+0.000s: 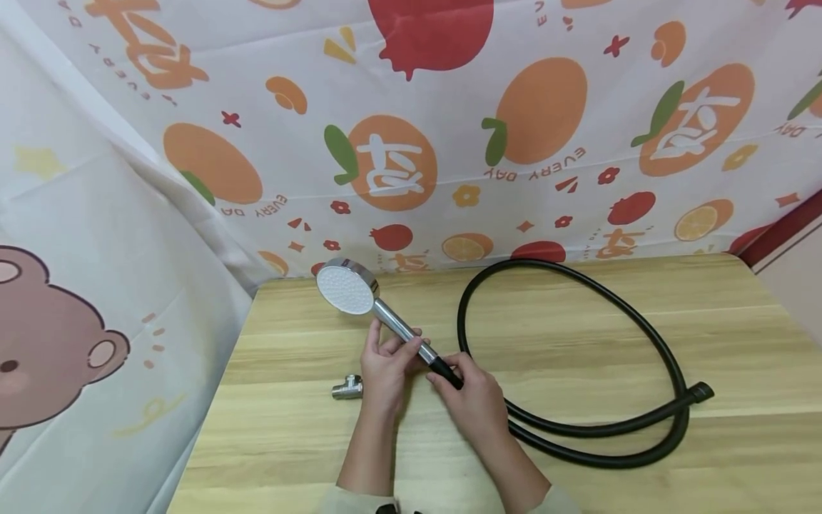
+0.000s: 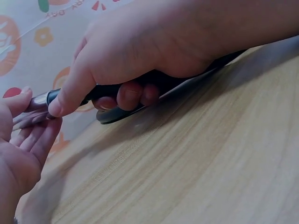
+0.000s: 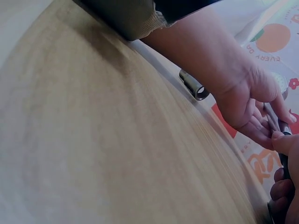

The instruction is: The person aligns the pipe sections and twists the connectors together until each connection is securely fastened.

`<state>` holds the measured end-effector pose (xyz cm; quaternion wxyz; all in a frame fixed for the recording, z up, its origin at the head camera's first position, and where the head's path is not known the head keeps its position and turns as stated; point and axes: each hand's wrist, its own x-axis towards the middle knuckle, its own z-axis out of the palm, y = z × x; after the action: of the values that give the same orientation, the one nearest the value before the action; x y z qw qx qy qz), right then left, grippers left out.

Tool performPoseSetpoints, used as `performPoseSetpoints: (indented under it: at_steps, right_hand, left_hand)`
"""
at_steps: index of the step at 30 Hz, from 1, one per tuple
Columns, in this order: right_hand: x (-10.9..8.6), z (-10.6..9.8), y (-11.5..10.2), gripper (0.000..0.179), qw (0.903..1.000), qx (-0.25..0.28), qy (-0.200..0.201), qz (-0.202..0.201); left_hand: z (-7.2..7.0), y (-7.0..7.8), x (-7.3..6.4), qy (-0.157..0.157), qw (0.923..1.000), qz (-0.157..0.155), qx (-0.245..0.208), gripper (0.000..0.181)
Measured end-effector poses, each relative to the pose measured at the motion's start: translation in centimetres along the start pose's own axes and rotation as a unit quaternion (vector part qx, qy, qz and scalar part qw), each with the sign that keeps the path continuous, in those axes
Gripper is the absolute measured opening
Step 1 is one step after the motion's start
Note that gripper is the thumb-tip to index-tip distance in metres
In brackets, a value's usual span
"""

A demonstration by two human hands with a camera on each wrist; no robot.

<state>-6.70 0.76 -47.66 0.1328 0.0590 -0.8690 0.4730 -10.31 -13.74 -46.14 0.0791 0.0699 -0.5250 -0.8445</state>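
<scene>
A chrome hand shower (image 1: 347,287) with a pale, nozzled face is held tilted above the table, its head up to the left. My left hand (image 1: 384,368) grips the chrome handle, thumb on top and fingers beneath. At the handle's lower end, my right hand (image 1: 474,400) grips the black end of the shower hose (image 1: 671,357), fingers curled round it in the left wrist view. Handle and black hose end meet in line between the two hands. From there the hose loops over the table to its other end, a black connector (image 1: 700,391) at the right.
A small chrome valve fitting (image 1: 347,387) lies on the wooden table (image 1: 295,442), just left of my left wrist. A fruit-print cloth (image 1: 449,178) hangs along the table's back edge, and a pale cloth with a bear print (image 1: 58,343) hangs at the left.
</scene>
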Motion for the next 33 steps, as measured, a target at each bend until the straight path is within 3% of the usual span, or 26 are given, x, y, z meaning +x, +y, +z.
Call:
performPoseSetpoints:
  at_steps: [9,16,26,33]
  right_hand:
    - [-0.02,-0.04,-0.06,0.025,0.9997,-0.022,-0.003,-0.006]
    - [-0.05,-0.06,-0.07,0.025,0.9996,-0.027,-0.010,-0.009]
    - [0.13,-0.01,0.20,0.024,0.9967,-0.057,-0.006,-0.058]
    - [0.08,0.02,0.26,0.027,0.9974,-0.053,-0.016,-0.046]
  left_hand:
    - [0.09,0.33,-0.19,-0.034,0.9990,0.016,-0.024,0.087]
    - [0.01,0.32,-0.22,-0.037,0.9988,0.016,-0.029,0.086]
    - [-0.16,0.10,-0.09,-0.051,0.9977,0.033,-0.031,0.082]
    - [-0.08,0.10,-0.16,-0.048,0.9978,0.031,-0.032,0.084]
